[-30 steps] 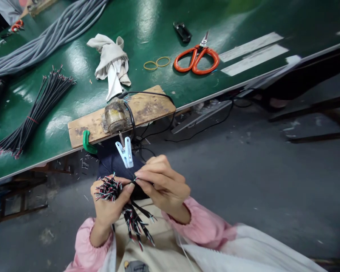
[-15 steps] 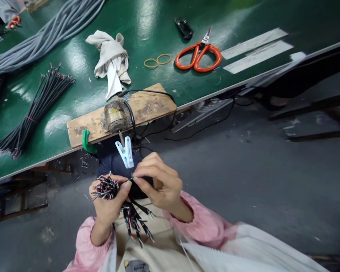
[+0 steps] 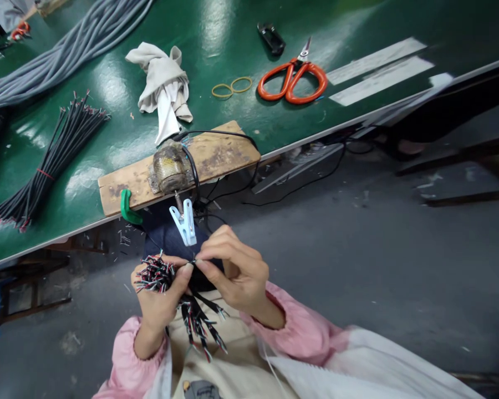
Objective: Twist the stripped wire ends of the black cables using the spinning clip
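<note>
My left hand (image 3: 160, 296) is closed around a bundle of black cables (image 3: 154, 274) whose stripped ends show red, white and green wires. More cable ends hang below that hand, over my lap. Between thumb and fingertip it also pinches one cable's end. My right hand (image 3: 235, 271) pinches the thin wires at that same end, its fingertips almost touching my left thumb. Just above the fingertips, a light blue clothes peg (image 3: 183, 223) sits on the shaft of a small motor (image 3: 169, 169). The motor is fixed to a wooden board (image 3: 222, 152) at the table edge.
A green clamp (image 3: 128, 208) grips the board's left end. On the green table (image 3: 116, 130) lie a tied cable bundle (image 3: 50, 166), grey cables (image 3: 75, 52), a crumpled cloth (image 3: 162, 83), rubber bands (image 3: 232, 87), orange-handled scissors (image 3: 291, 81), a black tool (image 3: 271, 39) and paper strips (image 3: 380, 81).
Both hands stay almost in place. My right fingertips have shifted slightly at the wire end; the rest of the scene is the same apart from a tiny camera shift.
</note>
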The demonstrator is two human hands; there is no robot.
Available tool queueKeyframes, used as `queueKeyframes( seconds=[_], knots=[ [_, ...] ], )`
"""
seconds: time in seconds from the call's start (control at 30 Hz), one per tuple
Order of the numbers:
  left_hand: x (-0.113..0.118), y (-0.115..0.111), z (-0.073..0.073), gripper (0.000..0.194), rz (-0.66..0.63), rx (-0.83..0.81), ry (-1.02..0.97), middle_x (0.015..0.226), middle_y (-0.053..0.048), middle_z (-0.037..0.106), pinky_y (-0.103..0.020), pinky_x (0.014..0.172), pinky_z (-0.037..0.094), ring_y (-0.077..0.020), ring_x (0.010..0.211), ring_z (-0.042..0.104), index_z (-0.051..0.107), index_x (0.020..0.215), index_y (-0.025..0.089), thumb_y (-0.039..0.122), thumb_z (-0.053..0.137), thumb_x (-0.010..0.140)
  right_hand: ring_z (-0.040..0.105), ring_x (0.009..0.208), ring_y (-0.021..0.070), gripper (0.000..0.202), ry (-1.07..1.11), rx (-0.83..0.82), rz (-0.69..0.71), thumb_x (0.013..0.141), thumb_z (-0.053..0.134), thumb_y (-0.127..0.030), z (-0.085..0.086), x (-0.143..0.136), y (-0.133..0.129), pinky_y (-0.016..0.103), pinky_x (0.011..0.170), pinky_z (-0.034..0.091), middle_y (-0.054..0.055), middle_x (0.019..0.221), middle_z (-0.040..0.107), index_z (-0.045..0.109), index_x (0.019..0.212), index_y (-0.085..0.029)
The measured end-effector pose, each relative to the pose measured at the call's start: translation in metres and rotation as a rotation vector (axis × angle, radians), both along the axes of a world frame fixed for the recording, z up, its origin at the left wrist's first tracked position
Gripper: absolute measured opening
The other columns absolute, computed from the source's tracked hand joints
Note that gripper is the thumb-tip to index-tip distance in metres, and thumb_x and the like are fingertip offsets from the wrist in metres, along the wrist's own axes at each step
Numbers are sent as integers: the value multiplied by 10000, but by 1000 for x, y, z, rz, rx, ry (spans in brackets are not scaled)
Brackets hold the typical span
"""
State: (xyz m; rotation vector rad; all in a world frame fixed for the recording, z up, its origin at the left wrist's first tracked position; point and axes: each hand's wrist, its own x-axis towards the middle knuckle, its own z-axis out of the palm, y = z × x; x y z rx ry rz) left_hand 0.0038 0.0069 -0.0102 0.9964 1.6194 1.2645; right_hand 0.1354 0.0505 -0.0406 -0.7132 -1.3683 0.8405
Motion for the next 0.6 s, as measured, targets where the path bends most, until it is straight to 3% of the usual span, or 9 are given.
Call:
queueKeyframes(
  seconds=[0.07, 0.17, 0.27, 0.37, 0.5, 0.6],
  knots=[
    [1, 0, 0, 135, 13, 6, -24, 451, 61, 617, -201, 432, 460, -88, 354, 548, 723, 650, 201, 267, 800, 738, 607, 612, 170, 140, 77, -110, 111, 890, 677, -218, 0, 1, 5, 341, 625, 497, 22, 655, 694, 710, 755, -205],
    [2, 1, 2, 183, 27, 8, -47, 436, 65, 597, -198, 416, 456, -88, 345, 541, 710, 652, 200, 328, 815, 730, 585, 597, 151, 379, 184, -425, 307, 923, 651, -458, -3, -3, 22, 305, 604, 490, 25, 628, 666, 689, 663, -185],
    [3, 5, 7, 238, 49, 10, -73, 434, 61, 584, -206, 415, 463, -99, 355, 547, 683, 644, 196, 376, 810, 736, 559, 572, 140, 617, 318, -632, 508, 785, 612, -769, -4, -15, 45, 273, 551, 467, 23, 604, 626, 711, 671, -170],
    [4, 10, 13, 239, 64, -4, -75, 435, 58, 583, -214, 405, 463, -105, 355, 543, 664, 631, 192, 359, 797, 738, 564, 561, 126, 618, 464, -768, 689, 701, 689, -775, -1, -28, 60, 252, 553, 493, 17, 591, 617, 701, 635, -161],
    [7, 15, 13, 217, 57, -40, -70, 430, 57, 585, -211, 404, 463, -102, 354, 540, 659, 623, 185, 318, 787, 738, 569, 566, 116, 540, 622, -870, 716, 623, 821, -678, 5, -34, 62, 238, 550, 507, 19, 636, 647, 704, 641, -151],
    [9, 16, 11, 206, 75, -48, -92, 419, 60, 580, -210, 389, 457, -104, 341, 533, 668, 633, 181, 312, 791, 732, 557, 563, 113, 513, 663, -888, 777, 659, 821, -647, 4, -33, 58, 227, 524, 485, 15, 635, 631, 698, 659, -149]
  ],
)
